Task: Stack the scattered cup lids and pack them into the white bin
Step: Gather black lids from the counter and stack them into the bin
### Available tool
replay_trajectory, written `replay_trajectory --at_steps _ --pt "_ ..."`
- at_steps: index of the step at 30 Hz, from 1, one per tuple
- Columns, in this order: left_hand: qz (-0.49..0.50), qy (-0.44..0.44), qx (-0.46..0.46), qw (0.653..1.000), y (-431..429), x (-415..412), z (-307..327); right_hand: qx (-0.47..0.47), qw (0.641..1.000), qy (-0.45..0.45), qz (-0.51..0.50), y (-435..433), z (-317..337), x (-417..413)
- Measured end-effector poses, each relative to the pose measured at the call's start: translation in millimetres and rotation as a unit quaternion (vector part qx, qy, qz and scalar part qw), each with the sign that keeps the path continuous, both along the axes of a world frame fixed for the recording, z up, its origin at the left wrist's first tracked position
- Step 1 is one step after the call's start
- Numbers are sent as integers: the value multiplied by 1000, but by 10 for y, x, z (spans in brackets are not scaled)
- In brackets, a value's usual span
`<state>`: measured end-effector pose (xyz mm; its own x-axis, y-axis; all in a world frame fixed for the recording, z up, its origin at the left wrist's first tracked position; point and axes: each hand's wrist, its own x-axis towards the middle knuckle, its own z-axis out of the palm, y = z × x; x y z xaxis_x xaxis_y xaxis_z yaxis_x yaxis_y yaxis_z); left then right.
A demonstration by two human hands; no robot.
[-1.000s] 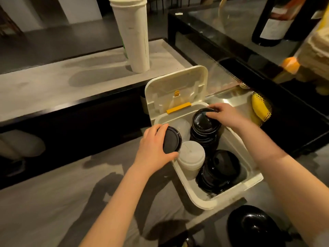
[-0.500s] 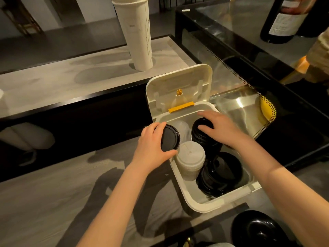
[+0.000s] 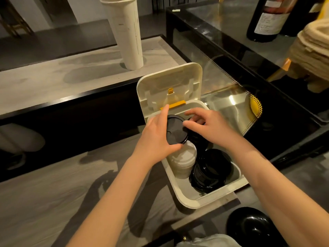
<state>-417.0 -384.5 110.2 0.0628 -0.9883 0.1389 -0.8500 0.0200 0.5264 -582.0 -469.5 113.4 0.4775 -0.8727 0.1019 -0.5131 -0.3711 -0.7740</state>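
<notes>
Stacks [image 3: 210,168] were packed in white bin [image 3: 187,200]; black lid [image 3: 175,131] was clamped in left grip [image 3: 154,139] above it, still unpacked; right grip [image 3: 210,127] unclear.

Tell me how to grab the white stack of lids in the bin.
Come straight down from above and wrap fingers round the upper sides of the white lid stack. It stands upright, hemmed between the left wall of the white bin and the near black lid stack, so a sideways approach looks blocked.
</notes>
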Motion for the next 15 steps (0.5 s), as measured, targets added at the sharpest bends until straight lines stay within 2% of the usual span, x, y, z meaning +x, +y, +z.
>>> replay_trajectory --at_steps 5,8,10,12,15 --pt "-44 -22 -34 998 34 -230 -3 134 989 -53 -18 65 34 -138" --pt "-47 -70 -60 995 64 -250 -148 131 988 -51 -67 103 -4 -307" --pt "-39 -82 -43 995 100 -218 -269 137 985 -47 -90 164 -31 -477" --pt "-48 -94 13 994 136 -186 -413 156 982 -11 -105 240 -80 -648" --pt "-71 -131 56 987 166 -191 -561 176 970 99 -134 345 -208 -777"
